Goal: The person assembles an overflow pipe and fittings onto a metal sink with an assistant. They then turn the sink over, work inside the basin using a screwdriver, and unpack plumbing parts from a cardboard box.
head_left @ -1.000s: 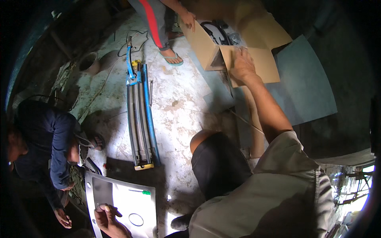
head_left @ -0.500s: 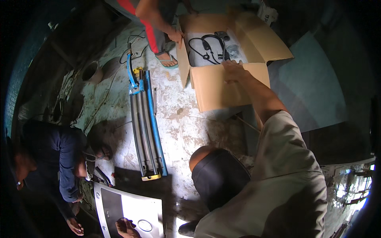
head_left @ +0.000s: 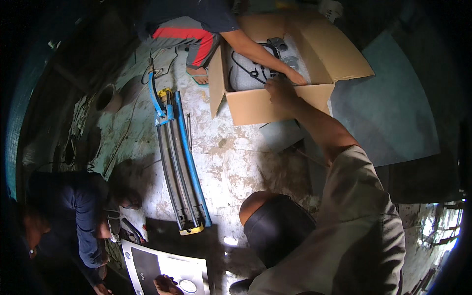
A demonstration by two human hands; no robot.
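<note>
My right hand (head_left: pixel 281 92) grips the near rim of an open cardboard box (head_left: pixel 258 108), its fingers curled over the edge. Inside, black cables (head_left: pixel 236 61) and a dark fitting (head_left: pixel 278 44) lie on whitish wrapping. Another person's hand (head_left: pixel 296 77) reaches into the box just beyond mine. My left hand (head_left: pixel 166 284) is low in the picture with curled fingers, over a white panel (head_left: pixel 184 265) that has a dark strip and a round dial-like mark. What those fingers hold, if anything, is hidden.
A blue manual tile cutter (head_left: pixel 184 162) lies on the stained floor, a thin metal rod (head_left: pixel 189 132) beside it. At the left, a person in dark blue (head_left: pixel 83 211) bends down. A large grey sheet (head_left: pixel 388 105) stands right of the box. A round pot (head_left: pixel 109 98) sits far left.
The person beyond the box has bent in and put an arm inside it. The box has shifted slightly, and my right hand has moved a little left along its rim.
</note>
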